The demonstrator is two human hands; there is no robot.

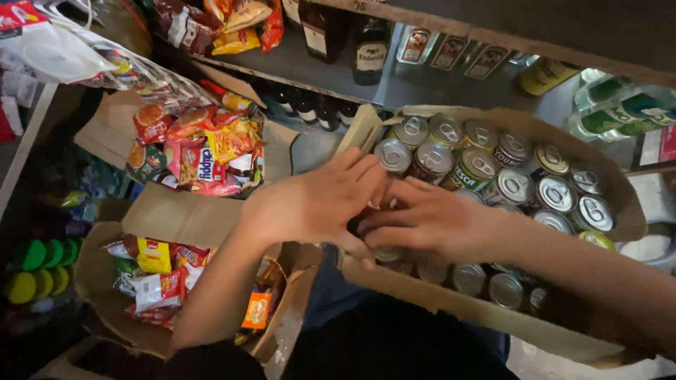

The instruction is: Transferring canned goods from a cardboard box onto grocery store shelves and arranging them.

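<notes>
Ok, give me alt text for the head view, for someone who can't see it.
Both hands, left hand and right hand, meet over a cardboard box packed with upright drink cans, fingers among the cans at its near left side. To the left, two open cartons of snack packets; above, a shelf with dark bottles.

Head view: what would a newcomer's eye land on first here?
First, the cardboard box of drink cans at centre right, with both hands meeting over its near-left corner: left hand and right hand on a can that they mostly hide. Next, the bright snack packets heaped in open cartons at left.
</notes>
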